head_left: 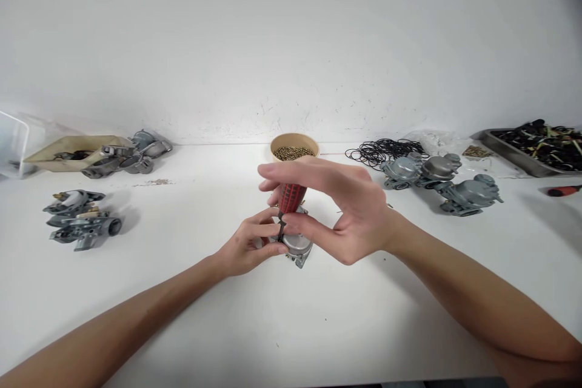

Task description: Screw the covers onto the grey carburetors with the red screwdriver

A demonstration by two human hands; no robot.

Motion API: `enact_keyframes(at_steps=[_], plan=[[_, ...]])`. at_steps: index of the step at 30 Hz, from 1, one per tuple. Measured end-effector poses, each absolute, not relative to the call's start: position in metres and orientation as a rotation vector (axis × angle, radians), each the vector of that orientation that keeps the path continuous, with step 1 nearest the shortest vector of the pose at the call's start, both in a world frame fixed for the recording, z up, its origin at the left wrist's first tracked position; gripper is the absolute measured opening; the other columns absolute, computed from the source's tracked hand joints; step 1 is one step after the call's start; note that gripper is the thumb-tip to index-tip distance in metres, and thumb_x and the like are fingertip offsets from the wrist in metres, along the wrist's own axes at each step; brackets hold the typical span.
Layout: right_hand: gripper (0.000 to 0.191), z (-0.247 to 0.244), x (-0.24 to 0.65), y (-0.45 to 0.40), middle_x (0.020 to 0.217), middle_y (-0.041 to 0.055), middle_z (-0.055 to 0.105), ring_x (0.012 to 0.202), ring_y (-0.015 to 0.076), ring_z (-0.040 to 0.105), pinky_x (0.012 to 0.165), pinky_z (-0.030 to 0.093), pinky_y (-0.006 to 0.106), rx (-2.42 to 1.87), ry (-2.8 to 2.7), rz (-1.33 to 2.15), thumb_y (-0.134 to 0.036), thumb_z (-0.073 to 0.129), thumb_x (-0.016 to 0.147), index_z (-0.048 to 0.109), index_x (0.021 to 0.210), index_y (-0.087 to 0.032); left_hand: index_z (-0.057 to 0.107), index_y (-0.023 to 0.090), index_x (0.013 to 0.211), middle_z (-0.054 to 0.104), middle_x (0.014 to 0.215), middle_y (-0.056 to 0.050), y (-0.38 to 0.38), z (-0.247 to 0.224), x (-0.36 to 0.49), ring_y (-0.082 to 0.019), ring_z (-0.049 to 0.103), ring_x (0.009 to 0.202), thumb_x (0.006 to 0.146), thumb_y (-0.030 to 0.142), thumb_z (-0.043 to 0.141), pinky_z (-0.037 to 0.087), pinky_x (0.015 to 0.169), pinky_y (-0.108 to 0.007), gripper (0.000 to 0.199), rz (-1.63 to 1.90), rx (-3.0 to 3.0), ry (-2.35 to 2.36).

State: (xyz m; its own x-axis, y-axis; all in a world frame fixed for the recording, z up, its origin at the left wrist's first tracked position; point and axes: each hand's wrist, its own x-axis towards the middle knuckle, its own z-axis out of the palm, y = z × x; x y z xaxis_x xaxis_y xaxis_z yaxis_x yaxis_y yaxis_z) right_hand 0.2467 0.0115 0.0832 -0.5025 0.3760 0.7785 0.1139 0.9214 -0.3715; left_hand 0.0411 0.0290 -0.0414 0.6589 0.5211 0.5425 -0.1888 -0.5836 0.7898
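My right hand (pixel 339 203) is closed around the red-and-black handle of a screwdriver (pixel 291 199), which stands nearly upright. Its lower end meets a grey metal carburetor (pixel 299 245) on the table, partly covered by my hands. From the left side, my left hand (pixel 252 242) grips this carburetor, with thumb and fingers close to the screwdriver's shaft. The exact spot where the tip touches is hidden behind the fingers.
Behind my hands stands a tan bowl (pixel 295 145) of small brass screws. Carburetors (pixel 470 195) and black rubber rings (pixel 386 151) lie right, beside a metal tray (pixel 513 157). More carburetor parts (pixel 84 218) and a cream tray (pixel 50 154) are left. Another red-handled tool (pixel 564 191) lies far right.
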Motion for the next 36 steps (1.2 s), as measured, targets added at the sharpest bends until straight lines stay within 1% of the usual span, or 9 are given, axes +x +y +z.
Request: enact_keyframes(at_steps=[4, 6, 10, 14, 19, 24, 28, 33, 36], plan=[[0.039, 0.0832, 0.2428, 0.0091, 0.083, -0.0022, 0.07, 0.082, 0.0128, 0.071, 0.08, 0.061, 0.029, -0.329, -2.023, 0.232, -0.011, 0.073, 0.092, 0.061, 0.129, -0.019, 0.076, 0.019, 0.122, 0.065, 0.136, -0.017, 0.0272, -0.0357, 0.0415, -0.031, 0.065, 0.122, 0.098, 0.029, 0.068, 0.06, 0.098, -0.042, 0.026, 0.998, 2.009, 0.323], [0.038, 0.0837, 0.2424, 0.0097, 0.084, -0.0013, 0.07, 0.083, 0.0133, 0.07, 0.081, 0.061, 0.03, -0.311, -2.014, 0.213, -0.014, 0.074, 0.092, 0.062, 0.127, -0.018, 0.074, 0.018, 0.124, 0.065, 0.135, -0.017, 0.0268, -0.0365, 0.041, -0.029, 0.068, 0.116, 0.099, 0.031, 0.068, 0.062, 0.093, -0.04, 0.029, 0.975, 1.996, 0.349], [0.042, 0.0843, 0.2451, 0.0121, 0.106, 0.0041, 0.071, 0.096, 0.0145, 0.069, 0.084, 0.063, 0.032, -0.371, -2.058, 0.424, -0.01, 0.061, 0.096, 0.057, 0.138, -0.019, 0.077, 0.016, 0.118, 0.07, 0.119, -0.016, 0.0278, -0.0429, 0.0398, -0.02, 0.07, 0.089, 0.099, 0.029, 0.068, 0.061, 0.075, -0.03, 0.025, 0.949, 1.949, 0.317], [0.034, 0.0845, 0.2469, 0.0144, 0.087, -0.0017, 0.069, 0.086, 0.0136, 0.066, 0.081, 0.061, 0.03, -0.386, -2.0, 0.324, -0.016, 0.069, 0.093, 0.064, 0.126, -0.023, 0.079, 0.016, 0.113, 0.071, 0.104, -0.013, 0.0287, -0.0453, 0.0393, -0.019, 0.068, 0.087, 0.099, 0.028, 0.068, 0.059, 0.076, -0.03, 0.021, 0.962, 1.975, 0.338], [0.039, 0.085, 0.2482, 0.0126, 0.105, 0.0037, 0.069, 0.096, 0.0138, 0.068, 0.086, 0.062, 0.032, -0.403, -2.103, 0.492, -0.017, 0.056, 0.1, 0.054, 0.139, -0.021, 0.079, 0.017, 0.113, 0.07, 0.111, -0.014, 0.0287, -0.0448, 0.0399, -0.02, 0.069, 0.091, 0.099, 0.031, 0.067, 0.061, 0.077, -0.031, 0.023, 0.949, 1.97, 0.326], [0.031, 0.0855, 0.2488, 0.0128, 0.085, -0.0013, 0.066, 0.086, 0.0132, 0.063, 0.082, 0.059, 0.03, -0.383, -2.057, 0.333, -0.026, 0.07, 0.096, 0.063, 0.126, -0.024, 0.078, 0.019, 0.115, 0.068, 0.123, -0.015, 0.0288, -0.0443, 0.0405, -0.023, 0.071, 0.103, 0.097, 0.027, 0.071, 0.063, 0.081, -0.031, 0.021, 1.06, 1.99, 0.298], [0.042, 0.0862, 0.2506, 0.0108, 0.1, 0.0013, 0.068, 0.097, 0.0141, 0.066, 0.089, 0.059, 0.031, -0.416, -2.18, 0.46, -0.019, 0.056, 0.103, 0.051, 0.144, -0.023, 0.078, 0.018, 0.112, 0.067, 0.13, -0.016, 0.0286, -0.0413, 0.0409, -0.027, 0.069, 0.112, 0.098, 0.026, 0.07, 0.062, 0.089, -0.037, 0.019, 1.024, 2.003, 0.292], [0.038, 0.0861, 0.2508, 0.0116, 0.084, -0.0018, 0.067, 0.081, 0.0122, 0.063, 0.082, 0.057, 0.03, -0.424, -2.1, 0.376, -0.025, 0.073, 0.095, 0.062, 0.132, -0.021, 0.075, 0.019, 0.122, 0.068, 0.125, -0.015, 0.0282, -0.0409, 0.0414, -0.024, 0.07, 0.106, 0.097, 0.023, 0.07, 0.062, 0.085, -0.034, 0.026, 1.028, 1.993, 0.296], [0.044, 0.088, 0.2515, 0.0107, 0.094, 0.0012, 0.07, 0.093, 0.0142, 0.066, 0.086, 0.058, 0.031, -0.429, -2.123, 0.423, -0.016, 0.068, 0.096, 0.059, 0.139, -0.019, 0.077, 0.019, 0.119, 0.069, 0.12, -0.015, 0.0289, -0.0434, 0.0409, -0.022, 0.07, 0.097, 0.097, 0.024, 0.07, 0.062, 0.08, -0.032, 0.024, 1.025, 1.965, 0.285]])
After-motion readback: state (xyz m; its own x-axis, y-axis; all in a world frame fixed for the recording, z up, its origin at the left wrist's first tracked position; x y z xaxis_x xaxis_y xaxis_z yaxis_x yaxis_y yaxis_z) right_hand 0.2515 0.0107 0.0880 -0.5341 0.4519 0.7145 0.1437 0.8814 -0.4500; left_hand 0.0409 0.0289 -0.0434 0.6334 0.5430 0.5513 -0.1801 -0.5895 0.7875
